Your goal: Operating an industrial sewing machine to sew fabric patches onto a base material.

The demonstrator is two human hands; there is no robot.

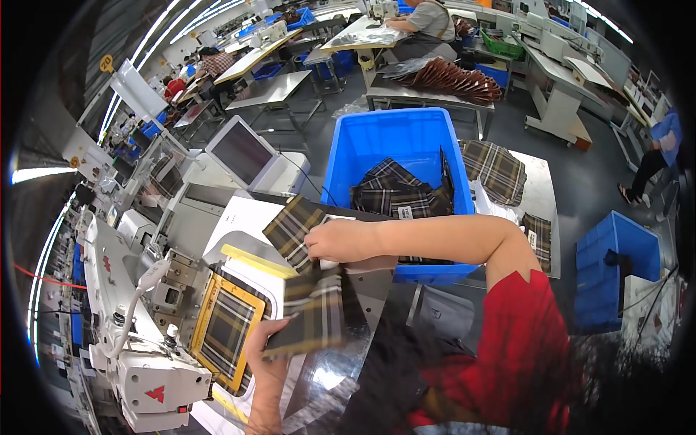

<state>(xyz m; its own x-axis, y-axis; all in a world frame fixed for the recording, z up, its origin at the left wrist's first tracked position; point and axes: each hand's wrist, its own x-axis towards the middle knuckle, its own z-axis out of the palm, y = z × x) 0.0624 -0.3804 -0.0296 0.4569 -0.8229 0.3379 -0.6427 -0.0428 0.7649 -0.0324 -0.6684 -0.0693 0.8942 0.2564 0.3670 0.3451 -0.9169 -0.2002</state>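
- Rows of sewing tables fill the big workroom behind you, and other people sit or stand at them far off.
- Your tabletop (377, 290) is grey and shiny, with a white sewing machine (138, 348) on its left side.
- A yellow frame (226, 330) lies flat by the machine, and plaid cloth shows inside it.
- A grey screen (243, 152) stands behind the machine, tilted up.
- A big blue bin (399, 141) sits just past your tabletop. Dark plaid pieces (399, 192) are piled inside it.
- More plaid pieces (496, 170) lie on a small table to the right of the bin.
- A second blue bin (616, 261) stands well apart on your right.
- Your right arm reaches across in front of the big bin and hides its lower edge.
- Your right hand (341, 241) has its grip pressed together on a plaid piece (293, 228), which sticks out to the left of the fingers.
- Your left hand (267, 355) comes up from below. Its grip pinches the bottom edge of a bigger plaid piece (313, 312).
- That bigger piece stands up between your two hands, just right of the yellow frame, and its top nearly meets your right hand.
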